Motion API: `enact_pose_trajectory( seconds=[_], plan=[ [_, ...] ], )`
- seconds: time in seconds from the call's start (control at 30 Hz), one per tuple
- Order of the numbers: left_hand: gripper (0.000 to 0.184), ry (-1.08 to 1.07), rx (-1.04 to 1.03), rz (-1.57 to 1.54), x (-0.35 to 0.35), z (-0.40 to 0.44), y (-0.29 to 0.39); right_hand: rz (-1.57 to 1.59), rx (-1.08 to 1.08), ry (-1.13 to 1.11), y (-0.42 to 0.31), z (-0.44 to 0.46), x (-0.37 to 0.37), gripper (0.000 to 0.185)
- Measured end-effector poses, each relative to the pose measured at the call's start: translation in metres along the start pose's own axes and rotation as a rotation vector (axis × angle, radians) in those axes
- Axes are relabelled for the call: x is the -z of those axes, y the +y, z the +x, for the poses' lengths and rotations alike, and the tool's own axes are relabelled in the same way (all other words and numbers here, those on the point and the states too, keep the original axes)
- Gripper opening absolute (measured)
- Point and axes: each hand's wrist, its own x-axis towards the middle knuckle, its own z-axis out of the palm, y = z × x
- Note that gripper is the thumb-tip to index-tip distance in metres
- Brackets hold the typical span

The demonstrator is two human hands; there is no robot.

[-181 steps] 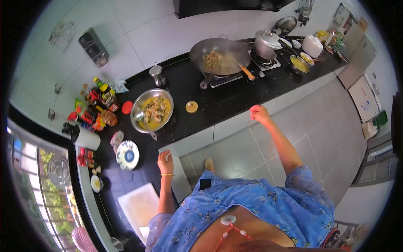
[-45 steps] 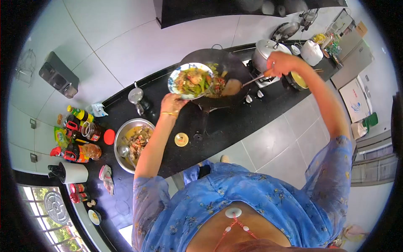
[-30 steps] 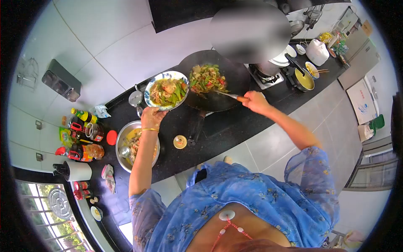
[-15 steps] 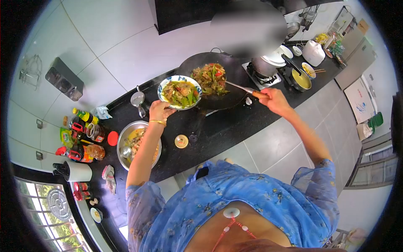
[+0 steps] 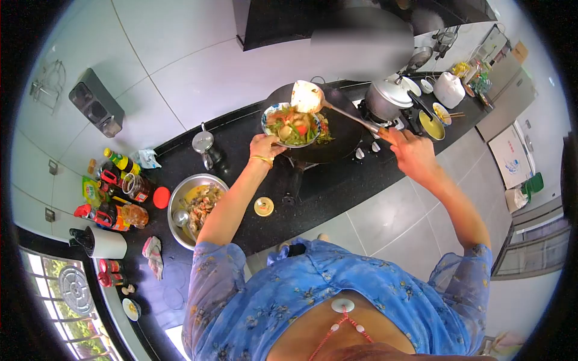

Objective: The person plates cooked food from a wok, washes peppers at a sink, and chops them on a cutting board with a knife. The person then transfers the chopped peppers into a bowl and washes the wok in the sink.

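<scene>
My left hand grips the near-left rim of a white bowl with a blue pattern, holding it over the left part of a black wok. A stir-fry of green peppers, red pieces and brown bits heaps up in the bowl. Wrapped round the wooden handle of a spatula is my right hand. The spatula's broad blade, smeared with sauce, is raised at the bowl's far edge. Some food shows in the wok just right of the bowl; the rest there is hidden.
A steel basin with food and a ladle stands left of my left forearm. A round lid lies on the black counter. Bottles and jars crowd the left. Right of the wok are a lidded pot and a small pan.
The bowl has moved right over the wok and holds a higher heap. The spatula has risen from the food in the wok to the bowl, its blade now in sight.
</scene>
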Motion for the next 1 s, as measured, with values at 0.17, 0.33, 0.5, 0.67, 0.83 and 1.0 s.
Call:
enact_pose_trajectory(
  seconds=[0.17, 0.33, 0.5, 0.67, 0.83, 1.0],
  plan=[
    [0.023, -0.012, 0.023, -0.016, 0.005, -0.006, 0.0, -0.08, -0.096, -0.083, 0.027, 0.016, -0.009, 0.035],
    [0.025, -0.075, 0.035, -0.051, 0.023, -0.006, 0.0, -0.012, -0.109, -0.46, 0.062, 0.084, -0.004, 0.029],
    [0.026, -0.043, 0.01, -0.063, 0.047, -0.014, 0.006, 0.041, -0.091, -0.845, 0.075, 0.129, -0.042, 0.035],
    [0.023, 0.039, -0.047, -0.074, 0.055, -0.037, 0.017, 0.426, -0.318, -0.526, 0.07, 0.084, -0.161, 0.032],
    [0.02, 0.035, -0.046, -0.052, 0.062, -0.047, 0.02, 0.642, -0.458, -0.295, 0.06, 0.037, -0.189, 0.026],
    [0.02, 0.038, -0.023, 0.012, 0.056, -0.035, 0.013, 0.616, -0.422, -0.189, 0.058, 0.016, -0.146, 0.028]
  ],
)
